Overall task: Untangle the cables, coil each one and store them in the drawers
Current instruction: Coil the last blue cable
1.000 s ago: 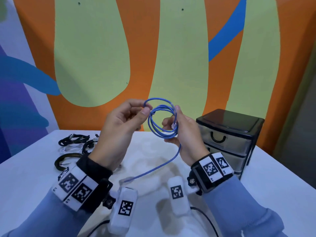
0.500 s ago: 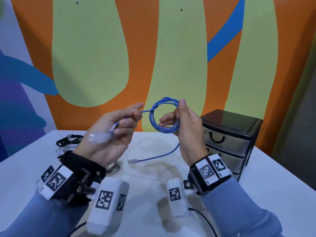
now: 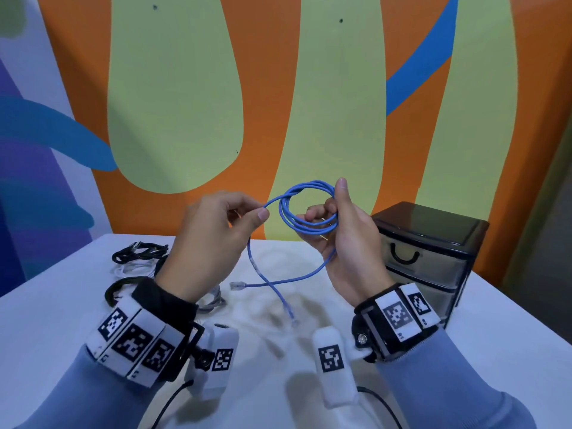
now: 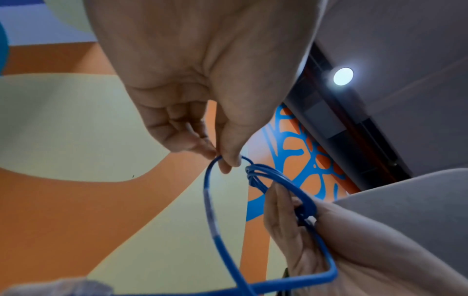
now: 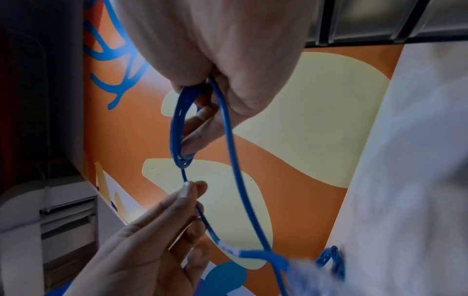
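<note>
Head view: the left hand (image 3: pixel 213 239) pinches the free run of the blue cable (image 3: pixel 305 209) just left of its coil, held up above the tabletop (image 3: pixel 62 320). To the right, the right hand (image 3: pixel 346 239) has fingers (image 3: pixel 315 213) curled through the coil, so the next wrap likely goes rightward, both tails hanging down.
</note>
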Demonstrator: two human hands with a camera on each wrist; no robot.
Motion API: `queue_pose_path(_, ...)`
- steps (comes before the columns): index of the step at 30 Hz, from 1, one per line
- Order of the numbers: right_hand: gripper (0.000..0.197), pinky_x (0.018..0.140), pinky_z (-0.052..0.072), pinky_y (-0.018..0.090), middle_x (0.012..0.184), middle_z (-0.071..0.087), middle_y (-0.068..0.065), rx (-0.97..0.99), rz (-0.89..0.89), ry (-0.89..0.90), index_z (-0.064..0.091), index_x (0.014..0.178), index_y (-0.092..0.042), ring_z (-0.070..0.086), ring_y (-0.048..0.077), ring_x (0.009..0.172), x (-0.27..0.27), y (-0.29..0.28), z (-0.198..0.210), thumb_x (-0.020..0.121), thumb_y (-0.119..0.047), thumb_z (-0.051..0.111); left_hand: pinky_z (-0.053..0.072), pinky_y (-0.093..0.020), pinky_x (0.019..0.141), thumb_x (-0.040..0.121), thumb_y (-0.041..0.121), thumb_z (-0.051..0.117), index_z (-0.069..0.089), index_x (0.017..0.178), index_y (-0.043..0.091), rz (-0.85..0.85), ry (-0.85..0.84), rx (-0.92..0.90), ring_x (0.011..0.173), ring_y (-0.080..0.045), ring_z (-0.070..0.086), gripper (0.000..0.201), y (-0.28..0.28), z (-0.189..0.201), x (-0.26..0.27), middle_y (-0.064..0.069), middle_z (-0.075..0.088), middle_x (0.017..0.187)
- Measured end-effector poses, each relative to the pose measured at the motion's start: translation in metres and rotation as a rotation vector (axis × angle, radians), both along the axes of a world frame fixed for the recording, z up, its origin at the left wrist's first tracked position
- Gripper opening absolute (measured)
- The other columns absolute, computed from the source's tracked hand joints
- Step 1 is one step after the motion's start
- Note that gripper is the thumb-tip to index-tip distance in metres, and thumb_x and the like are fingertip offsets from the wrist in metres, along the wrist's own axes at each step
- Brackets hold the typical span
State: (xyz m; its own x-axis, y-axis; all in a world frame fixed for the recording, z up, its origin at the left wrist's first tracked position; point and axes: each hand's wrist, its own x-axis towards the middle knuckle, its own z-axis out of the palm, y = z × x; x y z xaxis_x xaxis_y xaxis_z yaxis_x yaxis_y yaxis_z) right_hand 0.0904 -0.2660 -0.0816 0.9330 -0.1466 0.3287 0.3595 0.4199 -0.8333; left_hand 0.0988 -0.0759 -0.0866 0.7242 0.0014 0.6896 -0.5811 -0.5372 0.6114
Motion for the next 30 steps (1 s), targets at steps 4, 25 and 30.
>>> queue_pose_path(4,0.049,0.072,0.053,0.031,0.069,0.069,0.008,-0.278,-0.185,-0.129,0.057,0.074,-0.014,0.063,0.021,0.069,0.001,-0.001,-0.001,0.11,-0.045,0.045,0.044,-0.031,0.069,0.1,0.028,0.072,0.077,0.087,0.029,0.087,0.077,0.184,0.069,-0.01,0.057,0.014,0.004,-0.001,0.002,0.008,0.07,0.079)
queue_pose_path(25,0.045,0.083,0.064,0.044,0.096,0.075,-0.002,-0.342,-0.161,-0.149,0.068,0.105,-0.006,0.071,0.01,0.088,0.004,0.017,-0.017,0.111,-0.042,0.042,0.061,-0.041,0.097,0.097,-0.005,0.038,0.064,0.128,0.003,-0.555,0.306,-0.734,0.107,-0.036,0.077,0.042,-0.03,0.003,-0.021,-0.028,0.077,0.11)
queue_pose_path(30,0.051,0.087,0.053,0.054,0.087,0.064,0.004,-0.689,-0.416,-0.29,0.064,0.092,-0.012,0.062,0.026,0.095,0.013,0.008,-0.021,0.108,-0.054,0.039,0.06,-0.04,0.1,0.099,0.005,0.066,0.059,0.133,0.009,-0.587,0.283,-0.657,0.107,-0.036,0.078,0.035,-0.034,0.004,-0.028,-0.023,0.079,0.108)
